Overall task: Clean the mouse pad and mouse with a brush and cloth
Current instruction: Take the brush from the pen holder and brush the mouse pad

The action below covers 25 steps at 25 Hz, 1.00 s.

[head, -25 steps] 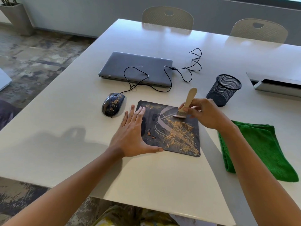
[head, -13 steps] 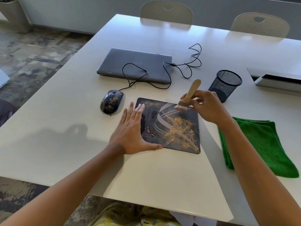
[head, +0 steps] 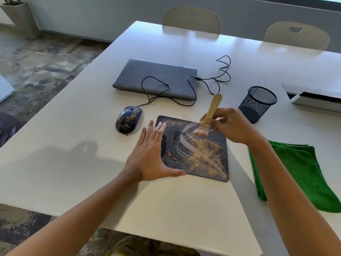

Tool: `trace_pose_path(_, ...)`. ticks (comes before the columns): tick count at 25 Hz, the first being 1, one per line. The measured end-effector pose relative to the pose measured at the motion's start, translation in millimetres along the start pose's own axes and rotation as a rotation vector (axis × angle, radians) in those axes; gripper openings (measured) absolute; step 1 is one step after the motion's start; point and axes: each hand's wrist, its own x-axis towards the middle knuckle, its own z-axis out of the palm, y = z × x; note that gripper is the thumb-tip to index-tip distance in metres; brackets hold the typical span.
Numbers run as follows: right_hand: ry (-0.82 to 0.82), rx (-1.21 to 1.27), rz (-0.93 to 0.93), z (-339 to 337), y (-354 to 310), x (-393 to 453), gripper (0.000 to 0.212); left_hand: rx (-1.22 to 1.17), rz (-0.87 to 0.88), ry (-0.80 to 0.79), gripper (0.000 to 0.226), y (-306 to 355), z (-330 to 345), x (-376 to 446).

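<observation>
Bare table [head: 166, 196] nearside; cable [head: 158, 93] beyond mouse [head: 128, 119]

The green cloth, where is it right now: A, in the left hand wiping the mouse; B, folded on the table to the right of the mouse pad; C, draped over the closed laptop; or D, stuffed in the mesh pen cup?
B: the green cloth lies folded on the table, right of the mouse pad, and neither hand touches it.

White table [head: 77, 126], two chairs [head: 191, 20], perhaps carpet [head: 36, 60]
</observation>
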Motion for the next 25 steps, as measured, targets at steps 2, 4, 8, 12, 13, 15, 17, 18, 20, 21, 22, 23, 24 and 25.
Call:
trace_pose_path(2,0.066,0.022,-0.053,3,-7,7,0.02,-0.006,0.002,0.0,0.149,0,0,0)
trace_pose_path(4,0.089,0.068,-0.086,13,-15,14,0.017,-0.016,0.001,-0.003,0.148,-1,0,0)
trace_pose_path(8,-0.056,-0.016,-0.097,24,-18,18,0.017,-0.022,0.001,0.011,0.148,-2,2,0)
trace_pose_path(12,-0.128,-0.053,-0.102,9,-13,17,0.018,-0.022,-0.002,0.021,0.148,-2,3,0)
trace_pose_path(13,-0.099,-0.047,-0.115,10,-14,18,0.017,-0.02,0.0,0.018,0.148,-2,3,0)
trace_pose_path(15,-0.075,-0.016,-0.145,17,-19,18,0.018,-0.022,0.003,0.014,0.148,-2,3,0)
trace_pose_path(17,-0.108,-0.016,-0.148,23,-21,16,0.018,-0.022,0.005,0.017,0.148,-2,3,0)
trace_pose_path(18,-0.145,-0.042,-0.141,21,-19,14,0.018,-0.02,0.004,0.02,0.148,-2,3,0)
trace_pose_path(20,-0.216,-0.091,-0.127,13,-16,11,0.021,-0.016,0.001,0.022,0.148,-2,3,0)
trace_pose_path(21,-0.212,-0.087,-0.13,10,-16,10,0.022,-0.016,-0.001,0.02,0.148,-2,3,0)
trace_pose_path(22,-0.183,-0.066,-0.144,9,-17,10,0.022,-0.016,-0.001,0.016,0.149,-2,3,0)
trace_pose_path(23,-0.148,-0.046,-0.167,10,-18,10,0.021,-0.015,0.001,0.012,0.148,-2,3,0)
trace_pose_path(24,-0.123,-0.037,-0.188,13,-21,11,0.02,-0.013,0.003,0.01,0.148,-1,2,0)
trace_pose_path(25,-0.119,-0.041,-0.199,16,-23,11,0.019,-0.013,0.004,0.009,0.148,-1,2,0)
